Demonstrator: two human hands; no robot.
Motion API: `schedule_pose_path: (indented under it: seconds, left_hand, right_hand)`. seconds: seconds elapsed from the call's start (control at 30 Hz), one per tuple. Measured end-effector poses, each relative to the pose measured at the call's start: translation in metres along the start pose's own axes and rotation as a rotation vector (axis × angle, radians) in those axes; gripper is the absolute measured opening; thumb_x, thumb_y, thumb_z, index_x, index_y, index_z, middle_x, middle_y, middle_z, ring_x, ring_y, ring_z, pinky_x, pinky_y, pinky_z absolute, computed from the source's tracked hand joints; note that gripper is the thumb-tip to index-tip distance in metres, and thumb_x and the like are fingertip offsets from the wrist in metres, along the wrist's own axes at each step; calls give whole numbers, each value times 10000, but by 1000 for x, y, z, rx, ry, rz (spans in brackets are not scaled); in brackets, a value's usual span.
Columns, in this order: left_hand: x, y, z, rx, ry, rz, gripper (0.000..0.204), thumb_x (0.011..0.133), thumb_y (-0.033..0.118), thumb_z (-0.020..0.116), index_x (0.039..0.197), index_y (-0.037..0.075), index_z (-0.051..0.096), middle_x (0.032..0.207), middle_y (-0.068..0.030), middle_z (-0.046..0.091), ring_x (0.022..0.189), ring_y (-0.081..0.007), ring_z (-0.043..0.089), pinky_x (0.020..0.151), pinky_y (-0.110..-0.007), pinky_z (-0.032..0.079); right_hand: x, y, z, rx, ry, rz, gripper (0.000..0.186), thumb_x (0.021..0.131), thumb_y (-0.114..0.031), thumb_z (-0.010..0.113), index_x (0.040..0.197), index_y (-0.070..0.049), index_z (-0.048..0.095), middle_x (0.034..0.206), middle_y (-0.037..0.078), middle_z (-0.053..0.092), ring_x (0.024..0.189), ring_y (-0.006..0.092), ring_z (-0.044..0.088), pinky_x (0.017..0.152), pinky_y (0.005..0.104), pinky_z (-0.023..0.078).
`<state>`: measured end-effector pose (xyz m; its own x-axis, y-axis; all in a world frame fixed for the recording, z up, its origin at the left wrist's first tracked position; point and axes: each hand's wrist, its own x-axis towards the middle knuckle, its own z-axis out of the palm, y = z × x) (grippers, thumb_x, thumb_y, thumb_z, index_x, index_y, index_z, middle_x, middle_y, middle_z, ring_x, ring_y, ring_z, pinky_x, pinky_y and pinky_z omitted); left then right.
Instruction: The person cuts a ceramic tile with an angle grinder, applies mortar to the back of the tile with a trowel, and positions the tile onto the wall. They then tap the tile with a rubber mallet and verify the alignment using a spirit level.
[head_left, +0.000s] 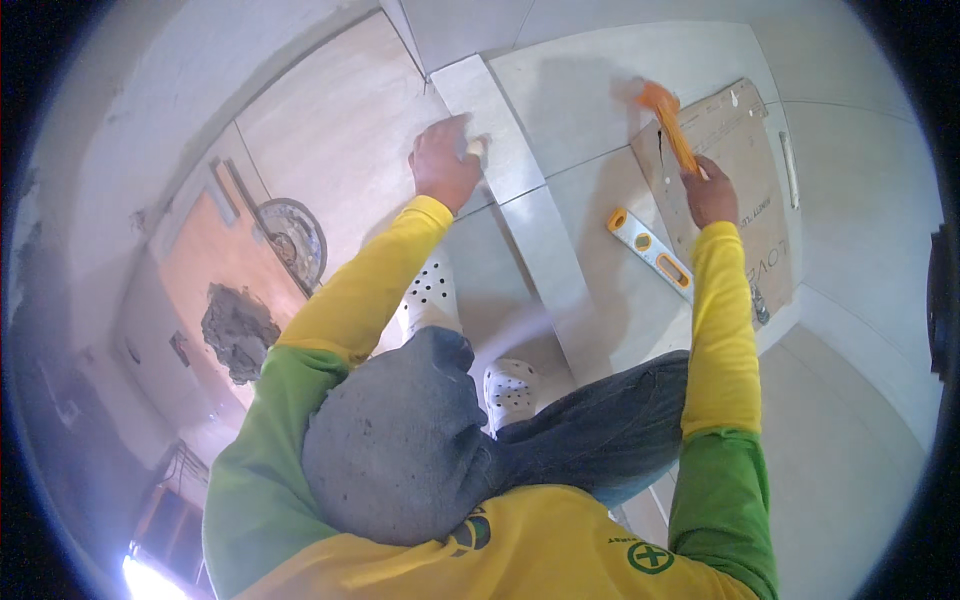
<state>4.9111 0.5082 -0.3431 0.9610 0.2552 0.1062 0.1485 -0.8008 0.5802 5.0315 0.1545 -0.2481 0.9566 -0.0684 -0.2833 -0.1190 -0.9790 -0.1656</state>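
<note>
My right hand point(711, 192) is closed round the handle of an orange mallet point(677, 138). The mallet's head, blurred by motion, is over the pale floor tiles point(562, 85) at the far right. My left hand point(443, 163) hovers over or rests on the left edge of a narrow tile strip point(540, 232), its fingers bent and apart. A small pale spot shows by its fingertips, too small to name. Below the mallet, an orange-ended spirit level point(652, 254) lies slanted on the tiles, beside a flat cardboard sheet point(722, 175).
At the left, a heap of grey mortar point(238, 332) sits on an orange-brown board point(200, 262). A round, mortar-smeared container point(293, 240) stands by it. My white perforated clogs point(510, 392) are below the strip. Walls rise at left and right.
</note>
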Motion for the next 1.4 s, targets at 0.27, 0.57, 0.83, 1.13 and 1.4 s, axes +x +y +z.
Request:
schedule_pose_path:
  seconds: [0.27,0.57,0.83,1.13,1.4]
  left_hand:
    - [15,-18,-8,-728,-138,-765,332,790,245,784,999,5,690,889,-55,694,781,-149,624,730,-286,512]
    - [23,-25,-9,-863,-275,-835,381,783,338,777,1022,54,693,879,-14,672,711,-104,563,633,-250,466]
    - [27,-31,-6,-887,-325,-867,328,823,335,733,996,59,690,865,-10,675,722,-91,560,631,-245,458]
    - [26,-36,1,-867,-304,-852,256,849,281,713,951,48,686,810,-11,663,658,-85,539,586,-236,431]
    - [32,-33,-2,-1003,-161,-888,185,819,175,722,883,2,713,735,-17,629,629,-100,554,592,-250,445]
  right_hand:
    - [9,-14,98,-45,38,-50,340,886,-256,589,1208,-147,580,1124,193,638,1048,405,608,876,492,494]
    - [-23,-121,117,377,-325,-385,399,838,-430,652,976,-58,694,934,159,701,887,335,667,802,393,515]
    - [-31,-137,117,369,-347,-291,375,834,-382,689,937,-23,722,840,125,714,784,222,670,741,320,507]
    - [-29,-135,123,373,-307,-297,360,829,-364,700,949,-25,725,814,110,715,729,215,665,714,320,511]
    - [-29,-138,127,403,-311,-262,363,803,-372,675,993,-66,722,947,160,713,890,318,677,829,393,520]
